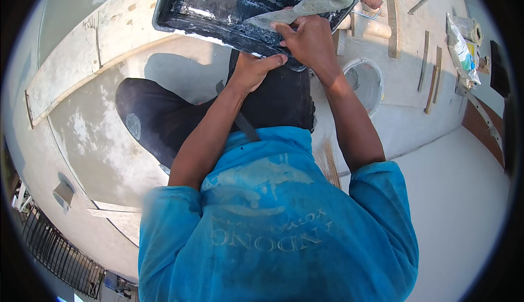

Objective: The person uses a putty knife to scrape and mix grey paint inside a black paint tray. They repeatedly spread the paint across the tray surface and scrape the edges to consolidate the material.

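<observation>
At the top of the head view a black tub point(204, 26), smeared inside with grey and white plaster, is tilted with its inside in sight. My left hand point(255, 72) grips its near rim, thumb pressed along the edge. Across the tub's inside lies a plaster-crusted hand tool point(326, 0) with a thick, rounded handle and a flatter far end. My right hand point(312, 41) is closed around its narrow middle, fingers partly hidden behind it. The tub's far side is cut off by the frame.
A white bucket point(376, 86) stands by my right forearm. Wooden strips point(393, 26) lie on the concrete to the right, with a plastic bag point(461, 54) beyond them. A long pale board point(71, 70) lies to the left. A small cup-like container point(64, 194) sits at lower left.
</observation>
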The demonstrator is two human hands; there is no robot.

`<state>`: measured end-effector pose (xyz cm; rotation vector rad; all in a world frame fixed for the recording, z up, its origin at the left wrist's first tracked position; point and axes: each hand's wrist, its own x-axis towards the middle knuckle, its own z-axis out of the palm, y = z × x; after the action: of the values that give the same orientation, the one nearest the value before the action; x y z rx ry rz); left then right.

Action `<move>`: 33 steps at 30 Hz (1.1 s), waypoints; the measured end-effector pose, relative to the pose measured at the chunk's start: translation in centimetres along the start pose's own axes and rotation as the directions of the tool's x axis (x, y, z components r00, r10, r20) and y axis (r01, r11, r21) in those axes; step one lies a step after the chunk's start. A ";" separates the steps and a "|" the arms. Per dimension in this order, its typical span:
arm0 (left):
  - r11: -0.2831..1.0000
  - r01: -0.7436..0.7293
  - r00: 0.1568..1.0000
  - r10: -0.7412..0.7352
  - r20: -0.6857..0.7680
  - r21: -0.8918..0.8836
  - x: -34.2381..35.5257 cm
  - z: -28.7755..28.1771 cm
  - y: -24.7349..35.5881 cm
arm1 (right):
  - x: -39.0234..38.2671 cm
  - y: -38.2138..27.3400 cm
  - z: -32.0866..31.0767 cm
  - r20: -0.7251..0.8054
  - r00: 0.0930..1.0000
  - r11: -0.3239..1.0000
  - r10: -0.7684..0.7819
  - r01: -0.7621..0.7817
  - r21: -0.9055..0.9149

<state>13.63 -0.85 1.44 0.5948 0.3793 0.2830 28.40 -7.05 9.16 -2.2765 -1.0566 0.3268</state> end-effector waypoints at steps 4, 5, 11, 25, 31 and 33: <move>0.999 -0.041 0.999 0.041 -0.015 -0.019 -0.4 0.0 -0.4 | 0.8 -1.1 -1.3 0.011 0.998 0.998 0.068 -0.068 0.001; 0.999 -0.033 0.999 0.033 -0.003 0.000 -0.4 -0.1 -0.3 | 0.8 -1.9 -1.9 0.022 0.982 0.980 0.186 -0.187 0.063; 0.998 -0.045 0.999 0.043 -0.030 -0.052 -0.3 0.4 -0.4 | 0.2 -0.9 -0.6 -0.002 0.999 0.999 -0.048 0.048 -0.009; 0.997 -0.036 0.999 0.038 -0.021 0.066 -0.7 -0.1 -0.7 | -0.5 -2.3 -4.7 0.001 1.000 0.897 -0.026 0.023 0.441; 0.998 -0.036 0.999 0.038 -0.027 0.059 -0.5 -0.5 -1.0 | 0.7 -3.5 -11.9 0.167 0.975 0.950 -0.150 0.096 0.297; 0.995 -0.103 0.994 0.104 -0.017 0.017 -0.4 -0.7 -1.2 | 1.1 -4.9 -13.4 0.291 0.908 0.931 -0.302 0.346 -0.114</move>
<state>13.20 -1.62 0.28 0.6289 0.3689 0.3851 32.16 -9.37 22.72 -2.1837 -1.6336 0.4314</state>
